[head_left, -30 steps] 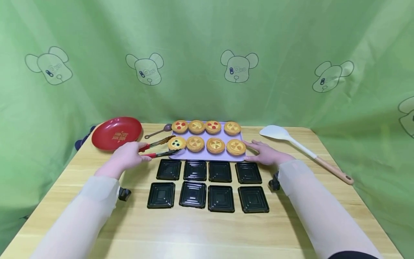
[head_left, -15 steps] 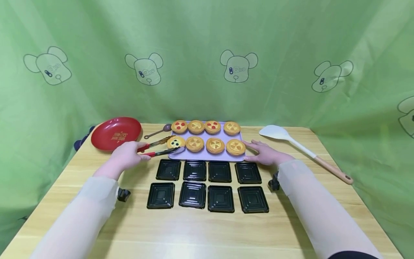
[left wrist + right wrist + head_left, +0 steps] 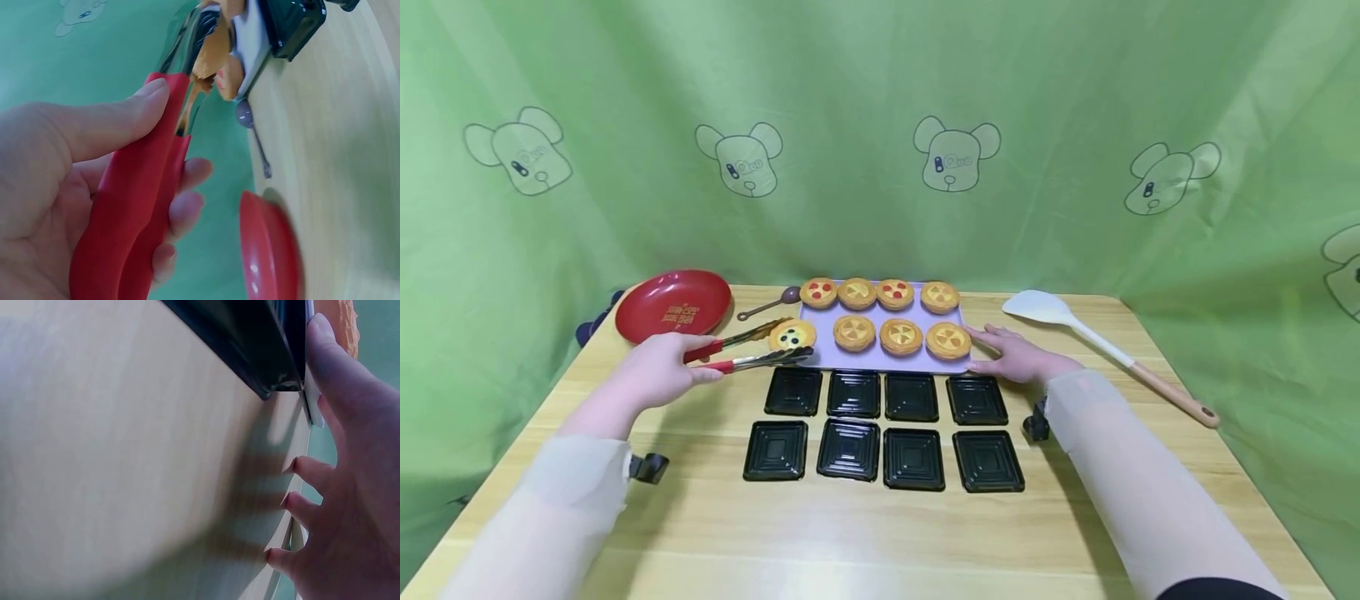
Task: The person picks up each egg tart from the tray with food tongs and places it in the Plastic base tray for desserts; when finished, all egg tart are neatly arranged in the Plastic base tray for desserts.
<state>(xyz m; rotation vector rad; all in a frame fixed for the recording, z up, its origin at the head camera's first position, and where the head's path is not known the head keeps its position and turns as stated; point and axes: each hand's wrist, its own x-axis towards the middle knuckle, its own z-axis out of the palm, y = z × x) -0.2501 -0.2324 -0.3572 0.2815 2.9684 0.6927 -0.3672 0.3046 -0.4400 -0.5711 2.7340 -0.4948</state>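
Red-handled tongs are in my left hand; the left wrist view shows thumb and fingers around the handles. The tong tips clasp an egg tart with dark blue berries, which sits out past the left edge of the lilac tray. Other tarts stay on that tray in two rows, some topped with red fruit. My right hand lies at the tray's right end, thumb and index finger touching its edge. In the right wrist view, the other fingers are spread on the table.
Several black square plastic trays lie in two rows in front of the lilac tray. A red plate and a brown spoon are at back left. A white turner with a wooden handle lies at right.
The left hand has drawn back to the left with the tongs, and the berry tart between their tips has come off the tray's front-left spot. My right hand holds its place.
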